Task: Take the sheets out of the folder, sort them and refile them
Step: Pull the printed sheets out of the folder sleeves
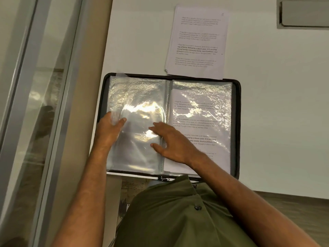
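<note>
A black zip folder point(237, 122) lies open on the white table, its clear plastic sleeves spread flat. The left sleeve point(135, 97) looks empty and glares under the light. The right sleeve point(201, 111) holds a printed sheet. My left hand point(108, 131) holds the left sleeve's outer edge, its fingers behind the plastic and its thumb on top. My right hand point(170, 141) lies flat with spread fingers across the spine, pressing the left sleeve down. A stack of printed sheets point(197, 41) rests on the table just beyond the folder's top edge.
The white table point(276, 104) stretches to the right of the folder. A grey recessed panel point(304, 13) sits at the table's far right corner. A glass partition with a metal frame point(58, 104) runs along the left. The table's near edge passes under the folder.
</note>
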Demonstrator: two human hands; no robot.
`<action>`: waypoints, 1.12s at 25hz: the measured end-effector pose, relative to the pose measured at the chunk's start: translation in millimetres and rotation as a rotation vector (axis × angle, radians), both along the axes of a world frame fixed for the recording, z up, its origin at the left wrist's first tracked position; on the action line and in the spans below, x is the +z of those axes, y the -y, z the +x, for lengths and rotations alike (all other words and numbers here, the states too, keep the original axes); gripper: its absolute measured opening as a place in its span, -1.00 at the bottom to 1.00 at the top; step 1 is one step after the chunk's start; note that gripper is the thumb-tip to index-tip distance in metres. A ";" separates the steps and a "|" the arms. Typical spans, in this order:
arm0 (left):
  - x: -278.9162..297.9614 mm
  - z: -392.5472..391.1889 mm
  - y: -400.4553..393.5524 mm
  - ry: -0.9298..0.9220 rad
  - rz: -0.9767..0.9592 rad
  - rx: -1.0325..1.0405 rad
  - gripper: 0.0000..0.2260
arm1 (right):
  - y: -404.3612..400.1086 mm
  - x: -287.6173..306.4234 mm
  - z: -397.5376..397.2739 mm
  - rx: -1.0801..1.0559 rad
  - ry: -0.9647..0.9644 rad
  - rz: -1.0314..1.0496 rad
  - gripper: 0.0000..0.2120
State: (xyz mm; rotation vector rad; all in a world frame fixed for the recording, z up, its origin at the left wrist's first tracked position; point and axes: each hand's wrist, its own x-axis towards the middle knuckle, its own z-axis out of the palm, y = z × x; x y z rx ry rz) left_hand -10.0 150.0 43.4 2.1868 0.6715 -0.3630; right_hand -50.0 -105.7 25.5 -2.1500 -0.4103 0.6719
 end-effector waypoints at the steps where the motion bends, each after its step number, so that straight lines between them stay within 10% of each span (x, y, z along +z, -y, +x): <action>1: -1.7 0.4 1.1 -0.005 0.105 -0.014 -0.73 | 7.5 -1.1 1.9 -0.044 0.041 -0.003 -0.41; 12: -4.7 8.2 43.4 0.058 0.640 -0.203 -0.19 | 134.5 -28.1 47.4 -0.405 0.276 -0.349 -0.36; 21: -13.2 21.6 133.2 0.176 0.359 -0.791 -0.33 | 154.3 -36.9 60.6 -0.559 0.331 -0.531 -0.20; 28: -16.8 64.7 173.4 0.254 0.281 -0.890 -0.36 | 150.0 -42.3 55.4 -0.584 0.390 -0.502 -0.44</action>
